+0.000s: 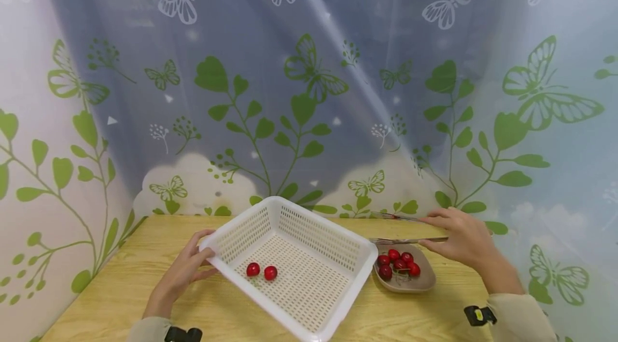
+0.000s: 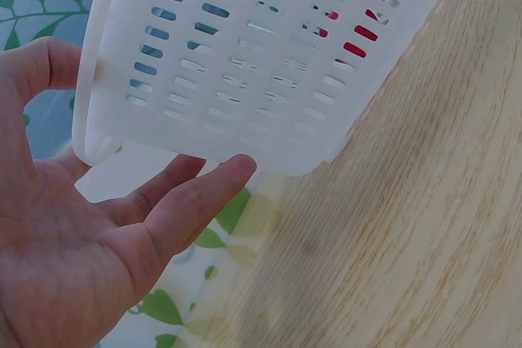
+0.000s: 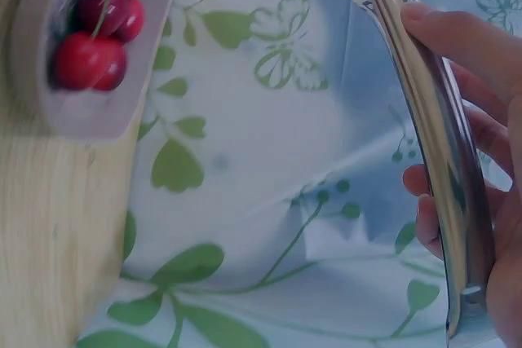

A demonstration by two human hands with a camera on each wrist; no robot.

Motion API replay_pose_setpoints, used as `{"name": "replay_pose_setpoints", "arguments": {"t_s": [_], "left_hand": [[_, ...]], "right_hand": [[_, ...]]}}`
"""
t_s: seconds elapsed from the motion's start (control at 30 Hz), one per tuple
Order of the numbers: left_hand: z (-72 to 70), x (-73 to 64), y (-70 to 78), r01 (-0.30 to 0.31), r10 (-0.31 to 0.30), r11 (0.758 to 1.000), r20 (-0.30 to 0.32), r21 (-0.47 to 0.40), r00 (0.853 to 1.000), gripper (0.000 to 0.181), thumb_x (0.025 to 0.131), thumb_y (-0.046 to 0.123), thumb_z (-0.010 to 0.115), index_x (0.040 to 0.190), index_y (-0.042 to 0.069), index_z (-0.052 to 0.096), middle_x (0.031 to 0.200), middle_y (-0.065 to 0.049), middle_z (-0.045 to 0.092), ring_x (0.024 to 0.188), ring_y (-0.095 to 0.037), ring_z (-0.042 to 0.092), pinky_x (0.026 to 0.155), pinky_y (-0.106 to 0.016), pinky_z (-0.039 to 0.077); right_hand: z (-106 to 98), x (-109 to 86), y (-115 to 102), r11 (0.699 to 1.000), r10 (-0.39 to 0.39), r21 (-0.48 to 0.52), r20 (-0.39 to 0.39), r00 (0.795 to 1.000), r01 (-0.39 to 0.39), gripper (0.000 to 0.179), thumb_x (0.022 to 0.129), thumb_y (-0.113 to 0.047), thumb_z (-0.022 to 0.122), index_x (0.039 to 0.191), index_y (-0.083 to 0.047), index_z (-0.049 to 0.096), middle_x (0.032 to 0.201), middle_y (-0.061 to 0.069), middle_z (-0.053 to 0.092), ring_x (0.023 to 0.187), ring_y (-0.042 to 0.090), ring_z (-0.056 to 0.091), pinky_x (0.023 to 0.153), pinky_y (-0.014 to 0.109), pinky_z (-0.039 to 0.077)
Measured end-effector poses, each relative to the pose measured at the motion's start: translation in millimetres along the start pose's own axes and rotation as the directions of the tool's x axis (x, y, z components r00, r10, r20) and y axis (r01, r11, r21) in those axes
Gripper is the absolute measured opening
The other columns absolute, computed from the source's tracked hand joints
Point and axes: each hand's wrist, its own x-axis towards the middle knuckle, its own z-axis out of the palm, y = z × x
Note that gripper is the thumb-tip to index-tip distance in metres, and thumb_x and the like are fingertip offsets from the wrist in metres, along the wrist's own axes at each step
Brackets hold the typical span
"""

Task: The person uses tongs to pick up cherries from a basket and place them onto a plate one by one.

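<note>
My left hand point(image 1: 185, 267) grips the left corner of a white plastic basket point(image 1: 354, 291), with fingers at its rim and against its outer side. Two red cherries point(image 1: 271, 273) lie inside on the slotted floor; bits of red show through the slots in the left wrist view. My right hand point(image 1: 461, 237) holds metal tongs point(image 3: 436, 136) with fork-like tips, their two arms spread apart. Those tips point left above the far edge of a beige bowl point(image 1: 410, 289). Several cherries point(image 3: 81, 61) with stems sit in the bowl. Nothing shows between the tips.
Basket and bowl are side by side on a pale wooden table point(image 1: 111, 288), the bowl close to the basket's right corner. Behind and at both sides hangs a curtain point(image 1: 299, 143) printed with leaves and butterflies, meeting the table's back edge.
</note>
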Motion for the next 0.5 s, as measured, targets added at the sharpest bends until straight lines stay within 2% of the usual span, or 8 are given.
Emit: {"name": "replay_pose_setpoints", "arguments": {"t_s": [0.07,0.13,0.3,0.5], "left_hand": [[0.0,-0.2,-0.1,0.0,0.0,1.0,0.002,-0.001,1.0,0.061,0.104,0.015,0.048,0.159,0.016,0.023,0.145,-0.03,0.049,0.108,-0.024,0.067,0.098,-0.047,0.061],[0.0,-0.2,-0.2,0.001,-0.001,1.0,0.003,-0.004,1.0,0.061,0.104,0.016,0.048,0.159,0.016,0.023,0.145,-0.03,0.049,0.109,-0.024,0.067,0.098,-0.047,0.061],[-0.1,-0.1,-0.1,0.003,-0.003,1.0,0.005,-0.006,1.0,0.06,0.104,0.016,0.048,0.159,0.017,0.023,0.145,-0.029,0.049,0.109,-0.023,0.067,0.098,-0.047,0.061],[-0.1,-0.1,0.1,0.002,-0.002,1.0,0.005,-0.005,1.0,0.06,0.104,0.016,0.048,0.159,0.017,0.024,0.145,-0.029,0.049,0.109,-0.023,0.067,0.099,-0.047,0.061]], "right_hand": [[1.4,7.7,-3.9,1.0,-0.016,0.002,-0.011,1.0,0.016,0.049,0.063,-0.034,0.094,0.107,-0.015,0.082,0.099,0.005,0.077,0.078,0.021,0.069,0.052,0.029,0.053],[3.9,15.3,-8.1,0.999,-0.03,0.014,-0.026,0.999,0.03,0.049,0.062,-0.033,0.095,0.106,-0.014,0.082,0.099,0.006,0.077,0.079,0.021,0.069,0.054,0.031,0.055],[12.9,33.1,-19.4,0.997,-0.05,0.051,-0.048,0.998,0.053,0.046,0.064,-0.033,0.094,0.105,-0.014,0.083,0.098,0.007,0.077,0.08,0.023,0.071,0.056,0.035,0.057],[24.3,58.2,-34.3,0.99,-0.098,0.098,-0.018,0.995,0.099,0.048,0.064,-0.03,0.095,0.107,-0.014,0.082,0.1,0.005,0.077,0.083,0.021,0.072,0.06,0.035,0.058]]}}
